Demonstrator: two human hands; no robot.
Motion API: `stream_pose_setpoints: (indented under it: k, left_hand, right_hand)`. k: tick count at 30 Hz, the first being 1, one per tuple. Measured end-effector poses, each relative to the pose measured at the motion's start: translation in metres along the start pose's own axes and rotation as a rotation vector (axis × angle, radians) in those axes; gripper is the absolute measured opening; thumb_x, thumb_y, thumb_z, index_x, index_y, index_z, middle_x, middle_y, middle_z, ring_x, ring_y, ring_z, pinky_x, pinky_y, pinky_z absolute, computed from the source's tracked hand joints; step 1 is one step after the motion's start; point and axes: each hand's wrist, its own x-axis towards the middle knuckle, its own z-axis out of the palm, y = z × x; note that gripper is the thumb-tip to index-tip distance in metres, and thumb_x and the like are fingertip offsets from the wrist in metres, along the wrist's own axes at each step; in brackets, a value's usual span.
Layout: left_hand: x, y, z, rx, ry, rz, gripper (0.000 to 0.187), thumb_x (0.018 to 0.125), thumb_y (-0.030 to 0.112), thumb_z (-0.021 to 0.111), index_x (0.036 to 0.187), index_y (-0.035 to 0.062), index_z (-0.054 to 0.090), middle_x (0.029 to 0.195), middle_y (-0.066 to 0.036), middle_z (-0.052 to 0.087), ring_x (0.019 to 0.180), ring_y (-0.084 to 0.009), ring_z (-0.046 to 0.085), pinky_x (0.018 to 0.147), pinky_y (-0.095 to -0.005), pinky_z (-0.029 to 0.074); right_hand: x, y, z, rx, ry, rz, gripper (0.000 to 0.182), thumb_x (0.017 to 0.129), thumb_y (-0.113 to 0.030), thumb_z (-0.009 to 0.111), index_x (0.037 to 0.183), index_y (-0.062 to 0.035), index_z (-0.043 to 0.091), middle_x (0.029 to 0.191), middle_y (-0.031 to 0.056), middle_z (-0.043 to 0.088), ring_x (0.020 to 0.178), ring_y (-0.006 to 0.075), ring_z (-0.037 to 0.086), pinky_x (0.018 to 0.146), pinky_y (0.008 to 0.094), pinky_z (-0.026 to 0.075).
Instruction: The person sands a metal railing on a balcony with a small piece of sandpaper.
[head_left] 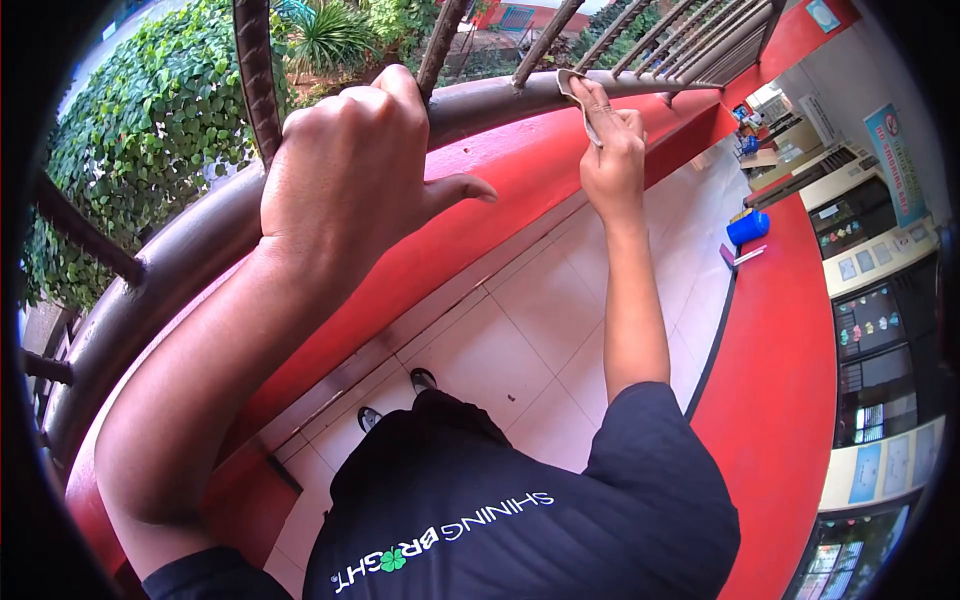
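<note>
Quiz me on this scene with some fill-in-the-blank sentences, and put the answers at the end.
The thin, pale, flexible pad is in the person's ____ hand.
The bare left hand rests on the dark metal railing.
The smooth ledge beside that railing is painted ____.
The small clover on the black T-shirt is ____.

Missing words: right; red; green.

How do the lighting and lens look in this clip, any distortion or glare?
Head view: strong fisheye, with black corners and the railing bowed into a curve; pale glare on the red ledge and a soft sheen on the floor tiles; left hand sharp, small print on the far banner hard to read.
</note>
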Motion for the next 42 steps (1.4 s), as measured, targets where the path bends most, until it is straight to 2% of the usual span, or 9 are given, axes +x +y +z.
stream_pose_setpoints:
  k: [6, 9, 13, 14, 17, 19, 29, 41, 42]
  left_hand:
    - [-0.001, 0.003, 0.001, 0.075, 0.017, -0.015, 0.103, 0.069, 0.093, 0.054, 0.104, -0.0026, 0.060, 0.067, -0.010, 0.065, 0.064, -0.0250, 0.074, 0.059, -0.0359, 0.061]
    - [0.001, 0.003, 0.002, 0.062, -0.007, -0.030, 0.105, 0.069, 0.095, 0.051, 0.104, -0.0033, 0.060, 0.068, -0.010, 0.065, 0.065, -0.0251, 0.074, 0.059, -0.0361, 0.061]
    - [0.002, 0.004, -0.001, 0.073, -0.029, -0.040, 0.107, 0.069, 0.096, 0.048, 0.104, -0.0042, 0.060, 0.069, -0.012, 0.065, 0.068, -0.0258, 0.074, 0.060, -0.0369, 0.061]
    - [0.002, 0.005, -0.002, 0.086, -0.048, -0.043, 0.108, 0.069, 0.096, 0.048, 0.105, -0.0044, 0.060, 0.070, -0.012, 0.065, 0.069, -0.0262, 0.074, 0.060, -0.0371, 0.061]
    - [0.001, 0.004, -0.002, 0.096, -0.063, -0.041, 0.109, 0.068, 0.097, 0.048, 0.105, -0.0051, 0.060, 0.071, -0.013, 0.065, 0.070, -0.0268, 0.074, 0.061, -0.0372, 0.060]
    - [0.001, 0.005, -0.003, 0.088, -0.056, -0.035, 0.109, 0.068, 0.096, 0.049, 0.106, -0.0054, 0.060, 0.072, -0.014, 0.065, 0.070, -0.0271, 0.074, 0.061, -0.0371, 0.060]
    - [0.003, 0.007, -0.001, 0.078, -0.072, -0.074, 0.111, 0.066, 0.097, 0.051, 0.110, -0.0044, 0.060, 0.076, -0.016, 0.066, 0.071, -0.0338, 0.072, 0.062, -0.0430, 0.059]
    - [0.002, 0.009, 0.003, 0.104, -0.011, -0.062, 0.111, 0.064, 0.097, 0.053, 0.107, -0.0049, 0.061, 0.078, -0.016, 0.064, 0.069, -0.0343, 0.070, 0.063, -0.0433, 0.057]
    - [0.002, 0.007, 0.002, 0.101, -0.024, -0.049, 0.110, 0.064, 0.097, 0.053, 0.105, -0.0049, 0.061, 0.077, -0.015, 0.064, 0.069, -0.0342, 0.070, 0.062, -0.0430, 0.057]
  right_hand:
    - [-0.022, 0.011, -0.026, -0.292, -0.153, 0.264, 0.047, 0.090, 0.002, 0.056, 0.129, -0.0179, 0.073, 0.123, 0.0036, 0.075, 0.099, 0.0266, 0.060, 0.091, 0.0410, 0.047]
    - [-0.044, 0.056, -0.024, 0.202, 0.118, 0.603, 0.028, 0.103, -0.008, 0.058, 0.128, -0.0026, 0.070, 0.117, 0.0155, 0.075, 0.098, 0.0299, 0.069, 0.098, 0.0401, 0.051]
    - [-0.022, 0.025, -0.027, 0.615, 0.232, 0.684, 0.027, 0.105, -0.005, 0.055, 0.127, 0.0020, 0.069, 0.109, 0.0132, 0.076, 0.078, 0.0137, 0.065, 0.073, 0.0308, 0.056]
    - [-0.014, 0.013, -0.025, 0.618, 0.228, 0.537, 0.026, 0.105, -0.004, 0.056, 0.126, 0.0019, 0.070, 0.106, 0.0093, 0.076, 0.074, 0.0074, 0.059, 0.067, 0.0254, 0.053]
    - [0.022, -0.007, -0.014, 0.352, 0.198, -0.143, 0.057, 0.082, 0.013, 0.053, 0.132, -0.0079, 0.069, 0.123, 0.0171, 0.073, 0.111, 0.0361, 0.072, 0.090, 0.0393, 0.059]
    - [0.028, -0.009, -0.005, 0.139, -0.108, -0.085, 0.060, 0.081, 0.009, 0.052, 0.137, -0.0098, 0.066, 0.133, 0.0162, 0.069, 0.115, 0.0360, 0.069, 0.095, 0.0410, 0.058]
    - [0.034, 0.008, 0.005, 0.534, -0.162, -0.136, 0.044, 0.099, -0.011, 0.063, 0.143, -0.0137, 0.061, 0.142, 0.0144, 0.062, 0.117, 0.0364, 0.068, 0.087, 0.0415, 0.061]
    - [0.055, -0.005, -0.001, 0.573, -0.323, 0.119, 0.045, 0.098, -0.002, 0.063, 0.142, -0.0097, 0.062, 0.138, 0.0181, 0.064, 0.121, 0.0384, 0.065, 0.095, 0.0425, 0.059]
    - [0.051, -0.001, 0.007, 0.568, -0.177, -0.038, 0.045, 0.096, 0.000, 0.063, 0.140, -0.0091, 0.063, 0.134, 0.0186, 0.066, 0.117, 0.0381, 0.067, 0.089, 0.0425, 0.061]
